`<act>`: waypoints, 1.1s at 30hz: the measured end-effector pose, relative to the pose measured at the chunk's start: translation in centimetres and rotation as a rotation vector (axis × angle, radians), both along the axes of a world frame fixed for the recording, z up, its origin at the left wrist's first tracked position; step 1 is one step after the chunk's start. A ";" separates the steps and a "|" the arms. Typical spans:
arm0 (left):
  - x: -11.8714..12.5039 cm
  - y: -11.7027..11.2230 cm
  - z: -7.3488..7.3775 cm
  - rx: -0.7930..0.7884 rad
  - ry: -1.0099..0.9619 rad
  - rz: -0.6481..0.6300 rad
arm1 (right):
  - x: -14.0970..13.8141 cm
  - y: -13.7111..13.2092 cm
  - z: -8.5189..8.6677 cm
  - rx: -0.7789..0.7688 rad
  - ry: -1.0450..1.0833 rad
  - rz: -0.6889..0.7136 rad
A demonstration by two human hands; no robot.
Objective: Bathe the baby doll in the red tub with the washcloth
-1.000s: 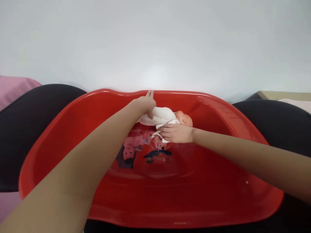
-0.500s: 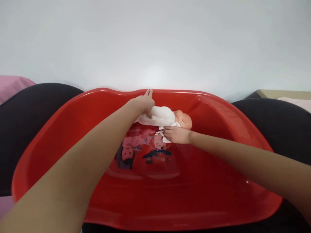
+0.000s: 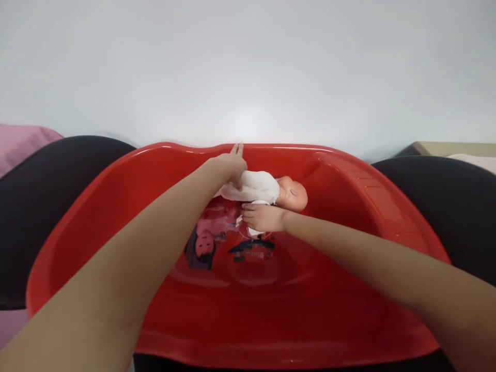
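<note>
A baby doll [image 3: 261,185] dressed or wrapped in white lies on its side along the far wall of a red plastic baby bathtub [image 3: 329,305], its bare head to the right. My left hand [image 3: 233,168] grips the doll's lower end, thumb on the white cloth, while two fingers stretch up to the tub's far rim. Just in front of the doll's chest, my right hand [image 3: 263,217] is closed over a small white cloth [image 3: 256,232], which shows above and below the fingers. The fingertips on the far side of the doll are hidden.
Printed pictures of babies [image 3: 204,243] mark the tub's floor. Dark rounded furniture [image 3: 465,206] stands on both sides of the tub. A plain pale surface [image 3: 248,67] rises behind it, and pink fabric [image 3: 23,147] shows at the far left.
My right hand has moved left with the white cloth, from near the doll's neck to in front of its chest. My left hand and the doll have stayed nearly in place.
</note>
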State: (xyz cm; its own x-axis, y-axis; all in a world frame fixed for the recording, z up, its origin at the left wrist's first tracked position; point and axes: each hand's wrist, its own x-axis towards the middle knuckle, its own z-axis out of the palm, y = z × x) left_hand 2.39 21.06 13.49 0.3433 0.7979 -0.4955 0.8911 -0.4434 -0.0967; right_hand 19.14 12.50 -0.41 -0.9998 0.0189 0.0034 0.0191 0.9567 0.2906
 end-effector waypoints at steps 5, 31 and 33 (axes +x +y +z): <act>0.1 -0.1 0.1 0.003 0.015 -0.006 | 0.4 1.1 -0.4 0.001 -0.022 -0.096; 0.7 -0.9 1.4 0.001 0.065 -0.014 | -5.6 1.0 -1.9 0.009 0.024 -0.166; 0.7 -1.0 1.5 0.006 0.064 -0.015 | -4.0 1.1 -2.2 0.050 0.006 -0.162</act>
